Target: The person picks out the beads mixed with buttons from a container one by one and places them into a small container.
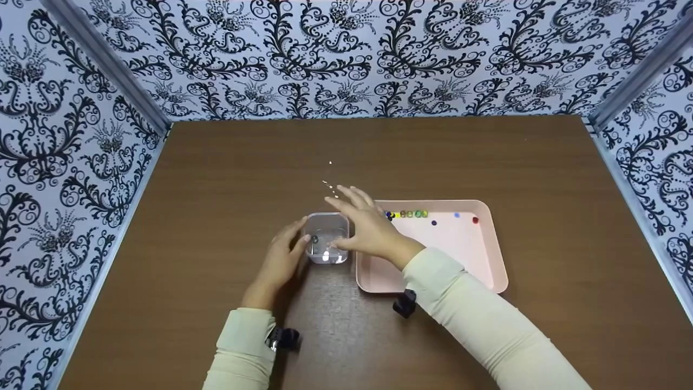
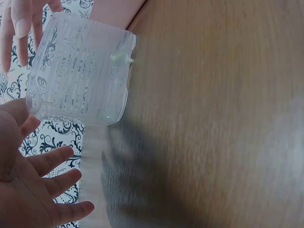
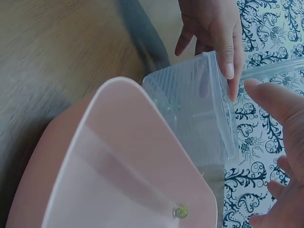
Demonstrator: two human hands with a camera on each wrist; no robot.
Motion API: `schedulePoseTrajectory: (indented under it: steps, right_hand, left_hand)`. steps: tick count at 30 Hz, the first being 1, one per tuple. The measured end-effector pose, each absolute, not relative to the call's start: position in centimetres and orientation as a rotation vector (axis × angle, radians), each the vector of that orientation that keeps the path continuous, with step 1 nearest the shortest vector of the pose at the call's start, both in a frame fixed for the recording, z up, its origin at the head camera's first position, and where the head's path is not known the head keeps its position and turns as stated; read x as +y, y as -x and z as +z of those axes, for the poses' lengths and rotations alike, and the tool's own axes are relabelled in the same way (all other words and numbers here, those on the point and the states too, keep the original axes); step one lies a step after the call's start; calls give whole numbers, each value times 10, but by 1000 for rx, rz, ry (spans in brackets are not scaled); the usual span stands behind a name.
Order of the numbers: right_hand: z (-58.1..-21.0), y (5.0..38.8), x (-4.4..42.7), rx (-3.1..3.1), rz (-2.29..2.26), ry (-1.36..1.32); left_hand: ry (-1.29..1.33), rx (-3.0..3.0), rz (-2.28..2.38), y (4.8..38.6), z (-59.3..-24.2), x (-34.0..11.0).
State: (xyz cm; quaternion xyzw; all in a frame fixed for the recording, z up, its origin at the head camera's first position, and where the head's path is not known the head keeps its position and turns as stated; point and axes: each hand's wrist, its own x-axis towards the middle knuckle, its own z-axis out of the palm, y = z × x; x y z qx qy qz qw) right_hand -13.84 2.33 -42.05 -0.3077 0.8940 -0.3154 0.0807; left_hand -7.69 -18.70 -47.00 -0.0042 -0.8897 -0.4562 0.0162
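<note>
A clear plastic container (image 1: 328,254) stands on the table with a greenish glass marble (image 2: 121,58) inside at its bottom. My left hand (image 1: 279,260) is at its left side, thumb and index finger touching the rim, the other fingers spread apart. Over the container's right side is my right hand (image 1: 371,230), its fingers spread and nothing visible between them. To the right lies a pink tray (image 1: 460,254), partly under my right forearm. Along its back wall runs a row of glass marbles (image 1: 410,214); a dark blue marble (image 1: 433,222), a light blue marble (image 1: 457,215) and a red marble (image 1: 475,220) lie apart.
The brown wooden table (image 1: 227,173) spreads around the container and tray. Patterned black-and-white walls (image 1: 346,65) rise at its back and sides. Small bright glints (image 1: 330,187) show on the tabletop behind the container.
</note>
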Motion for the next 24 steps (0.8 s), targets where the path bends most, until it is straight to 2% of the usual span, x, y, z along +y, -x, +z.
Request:
schedulePoseTrajectory:
  steps: [24]
  right_hand:
    - [-413,147,66,2801,-920,957]
  left_hand:
    - [49,-2763,-1421,77,-471,-188]
